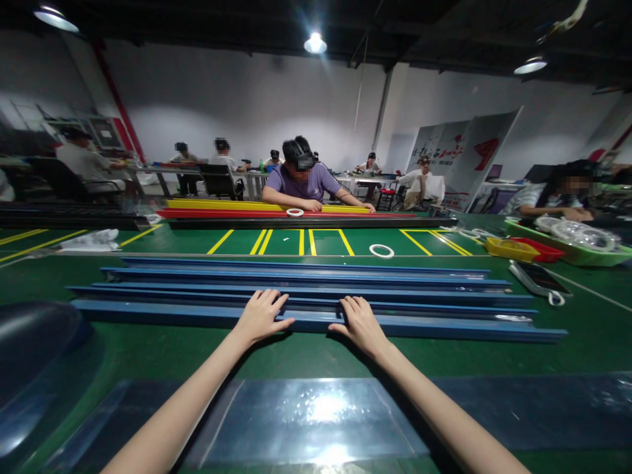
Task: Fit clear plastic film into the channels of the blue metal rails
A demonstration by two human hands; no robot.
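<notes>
Several long blue channel strips (197, 315) lie side by side across the green table, running left to right. My left hand (263, 316) rests palm down on the nearest strips, its fingers stretched over them and the thumb pointing right. A short way to the right, my right hand (360, 322) lies over the same strips, fingers extended and thumb pointing left. Neither hand is wrapped round a strip. Closer to me, a clear, shiny plastic sheet (306, 421) lies flat beneath my forearms.
Opposite, a person in a purple shirt (309, 184) leans over yellow strips (222, 205) and red strips (207, 214). A white tape ring (382, 245) lies mid-table. On the right are a phone (538, 278), a yellow tray (511, 249) and a green basket (600, 255). Dark blurred object (39, 355), left.
</notes>
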